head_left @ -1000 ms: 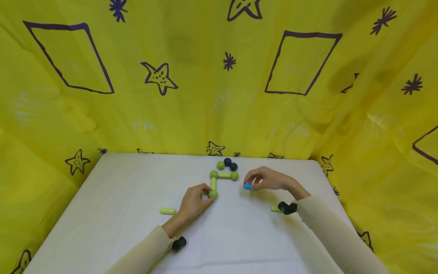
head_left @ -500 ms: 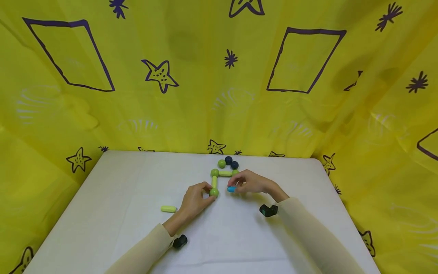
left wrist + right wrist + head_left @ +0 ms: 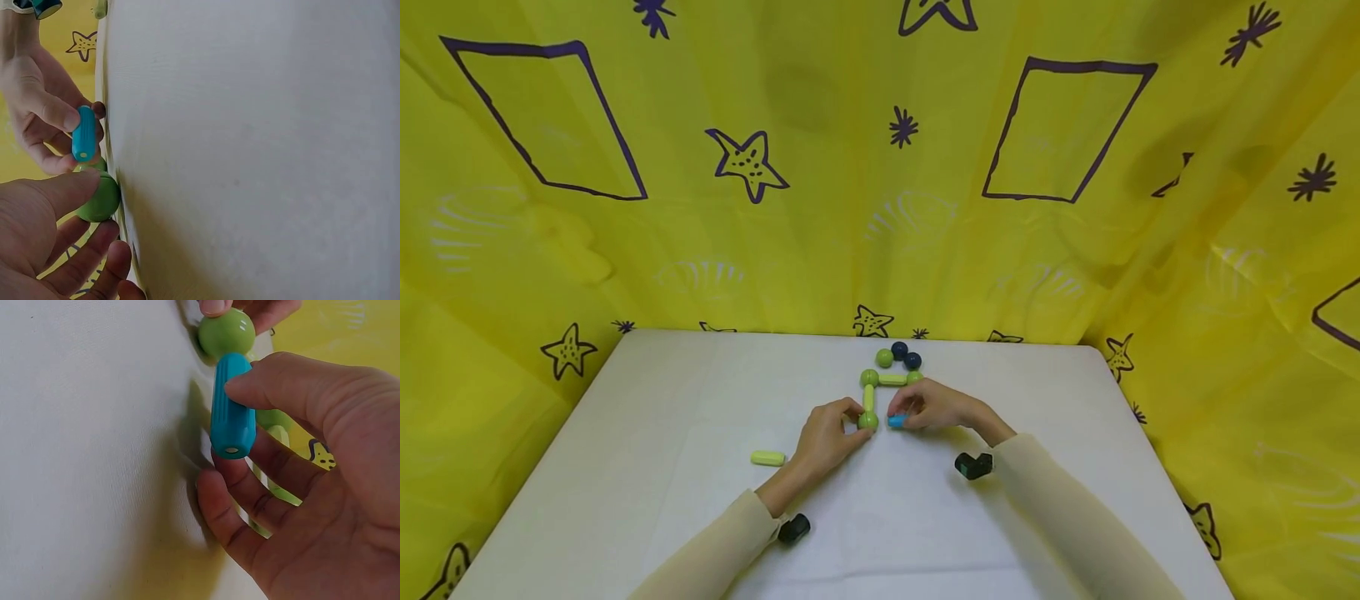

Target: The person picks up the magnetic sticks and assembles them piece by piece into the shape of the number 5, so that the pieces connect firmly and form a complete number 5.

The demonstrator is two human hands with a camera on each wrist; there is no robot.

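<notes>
My left hand pinches a green ball at the near end of an L-shaped build of green balls and pale green rods. One rod runs back from that ball to a corner ball; another rod leads right to an end ball, partly behind my right hand. Between thumb and fingers my right hand pinches a short blue rod with ridged sides. The blue rod's far end points at the held ball and overlaps its edge in the right wrist view.
Behind the build lie a loose green ball and two dark blue balls. A pale green rod lies left of my left hand. The white table ends at a yellow patterned curtain.
My right hand has carried the blue rod left and slightly nearer, up beside the held ball. The left hand keeps its grip in place. My right arm now covers a pale green rod seen earlier.
</notes>
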